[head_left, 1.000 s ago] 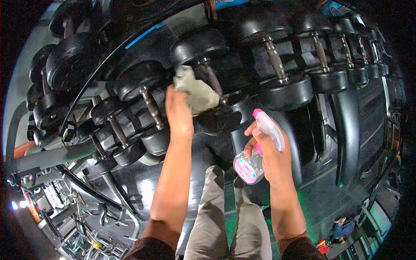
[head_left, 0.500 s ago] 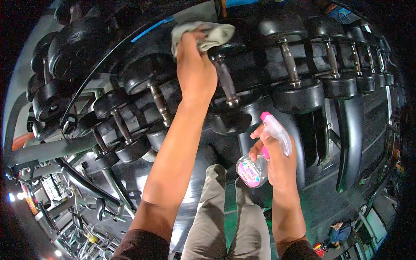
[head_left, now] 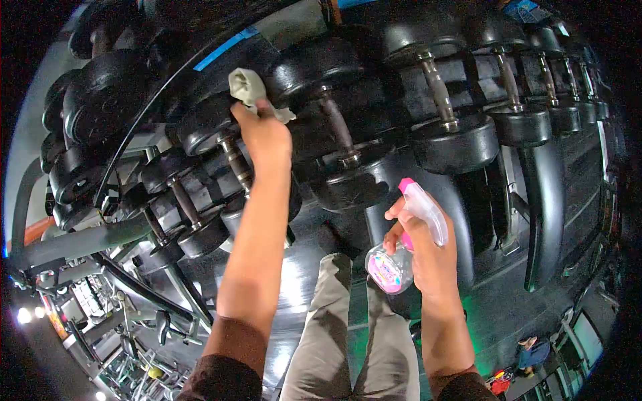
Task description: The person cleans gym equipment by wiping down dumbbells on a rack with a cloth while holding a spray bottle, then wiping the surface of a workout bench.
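Pinching a pale, crumpled cloth (head_left: 246, 85), the person's left grip (head_left: 266, 139) reaches to the far head of a black dumbbell (head_left: 204, 127) in a long row; whether the cloth presses on that head cannot be told. Just to the right sits another dumbbell (head_left: 338, 127), its metal handle uncovered. The right grip (head_left: 433, 250) is wrapped around a clear spray bottle (head_left: 386, 273) with a pink nozzle (head_left: 406, 183), held on the near side of the row, its pink-and-white label showing. Beige trousers (head_left: 328, 321) show between the forearms.
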Demonstrator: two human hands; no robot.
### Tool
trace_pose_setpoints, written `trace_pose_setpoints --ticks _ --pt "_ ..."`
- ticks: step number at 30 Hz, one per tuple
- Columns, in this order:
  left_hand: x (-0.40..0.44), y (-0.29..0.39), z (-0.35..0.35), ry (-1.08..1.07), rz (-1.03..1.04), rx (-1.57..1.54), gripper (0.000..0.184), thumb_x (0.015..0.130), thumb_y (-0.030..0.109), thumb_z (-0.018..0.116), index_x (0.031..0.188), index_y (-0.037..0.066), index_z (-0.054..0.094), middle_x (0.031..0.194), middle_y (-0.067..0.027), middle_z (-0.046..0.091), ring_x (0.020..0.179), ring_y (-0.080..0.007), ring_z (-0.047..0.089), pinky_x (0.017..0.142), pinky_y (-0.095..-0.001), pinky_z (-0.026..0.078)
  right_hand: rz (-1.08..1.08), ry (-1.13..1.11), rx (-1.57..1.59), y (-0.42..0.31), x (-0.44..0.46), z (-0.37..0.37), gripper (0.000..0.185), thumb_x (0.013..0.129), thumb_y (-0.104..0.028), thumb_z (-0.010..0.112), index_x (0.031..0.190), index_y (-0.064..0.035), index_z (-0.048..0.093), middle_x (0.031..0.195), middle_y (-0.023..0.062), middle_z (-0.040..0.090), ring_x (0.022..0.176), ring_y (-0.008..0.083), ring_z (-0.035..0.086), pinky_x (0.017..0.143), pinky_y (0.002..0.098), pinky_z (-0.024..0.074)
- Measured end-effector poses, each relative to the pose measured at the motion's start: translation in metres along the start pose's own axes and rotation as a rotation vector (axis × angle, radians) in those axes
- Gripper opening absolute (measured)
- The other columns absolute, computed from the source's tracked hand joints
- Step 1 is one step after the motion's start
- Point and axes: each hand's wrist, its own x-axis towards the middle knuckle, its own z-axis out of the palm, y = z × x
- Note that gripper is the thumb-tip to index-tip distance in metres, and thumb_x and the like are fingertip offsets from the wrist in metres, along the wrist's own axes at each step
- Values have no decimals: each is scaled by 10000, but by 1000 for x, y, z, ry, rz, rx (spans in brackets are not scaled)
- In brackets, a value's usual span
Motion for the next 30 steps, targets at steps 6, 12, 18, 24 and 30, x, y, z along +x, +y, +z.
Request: trace_pose_setpoints --ticks 6,12,18,24,30 --pt "9 -4 11 -23 -137 -669 229 1115 133 505 1296 15 579 1169 -65 642 1039 -160 577 957 -330 462 1 -3 -10 3 1 -6 165 1019 -149 626 1091 -2 647 970 86 628 677 141 603 590 306 516" --pt "-30 37 11 -11 351 -217 288 1070 27 539 1350 14 601 1334 -133 664 1232 -247 611 1103 -352 424 34 30 18 8 1 -5 155 1020 -133 615 1090 2 645 972 88 629 680 140 603 587 307 516" --pt "12 97 50 -381 1124 449 219 827 51 668 1036 93 722 1118 -120 739 1153 -330 662 1091 -472 449 -5 -7 -48 8 3 -3 139 1021 -126 607 1077 -4 644 975 83 631 686 136 612 589 305 519" --pt "15 94 48 -667 1418 741 369 823 -13 616 1157 115 705 1326 -101 691 1356 -326 567 1183 -480 423 -1 -7 -88 4 0 3 132 1026 -122 597 1061 -4 644 959 69 630 676 139 615 588 304 518" --pt "24 61 -18 -483 1095 406 568 785 -162 537 1275 89 679 1468 -75 630 1453 -303 503 1226 -425 389 -6 -2 -20 4 -2 -9 125 1030 -120 610 1066 -5 645 953 61 630 683 133 612 595 302 520"
